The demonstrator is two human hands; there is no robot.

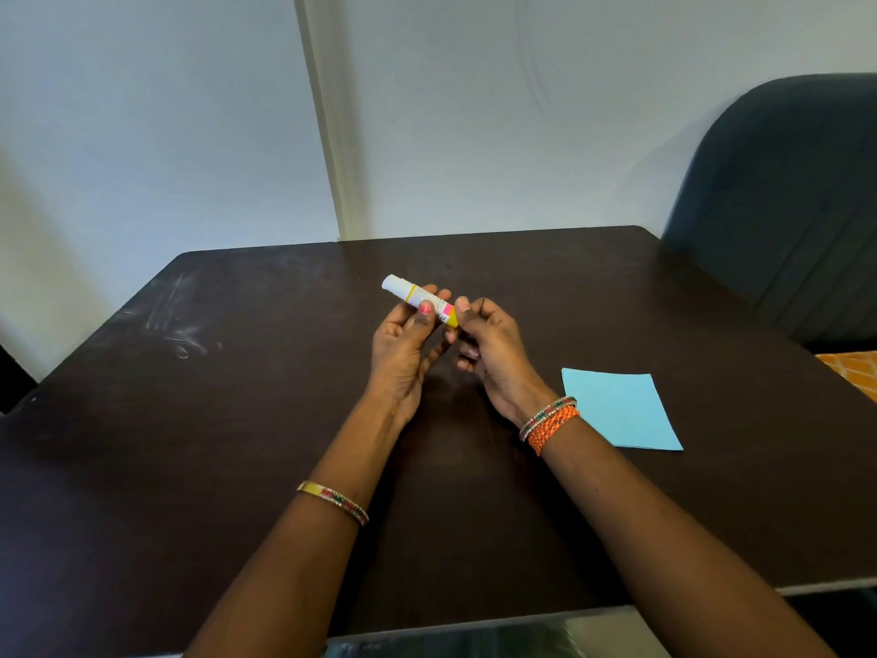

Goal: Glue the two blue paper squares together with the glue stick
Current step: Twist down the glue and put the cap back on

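The left hand (403,332) grips the glue stick (420,299) around its body, above the table (237,420). The right hand (481,339) pinches its yellow end, probably the twist base. So the step is preparing the stick; next it must come to the blue paper (621,410), which lies flat to the right. Whether the white end is capped I cannot tell, and only one sheet is distinguishable.

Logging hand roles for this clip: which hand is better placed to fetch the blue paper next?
Right hand, probably: the light blue paper lies flat just beside its wrist, while the left hand grips the white-and-yellow glue stick.
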